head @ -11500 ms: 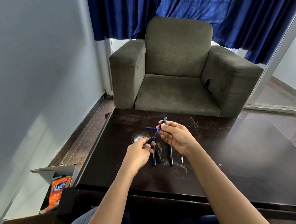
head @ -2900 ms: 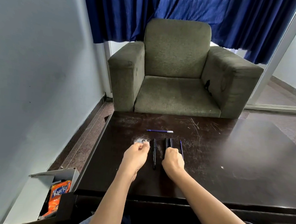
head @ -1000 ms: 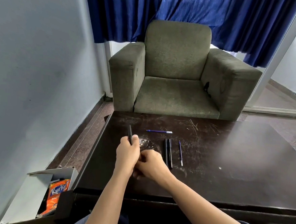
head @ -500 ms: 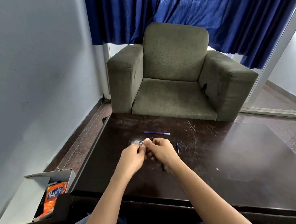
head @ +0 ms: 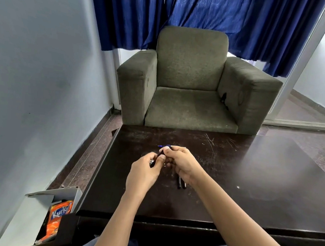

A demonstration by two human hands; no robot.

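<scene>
Both raised just over table (head: 249, 186) — left hand (head: 144, 171), right hand (head: 181, 164), fingers (head: 168, 151) pinching pen (head: 161, 153).

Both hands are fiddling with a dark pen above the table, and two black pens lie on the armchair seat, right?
No. The head view shows the two black pens on the table, by the right hand, not on the armchair. It and the left hand do hold the dark pen.
</scene>
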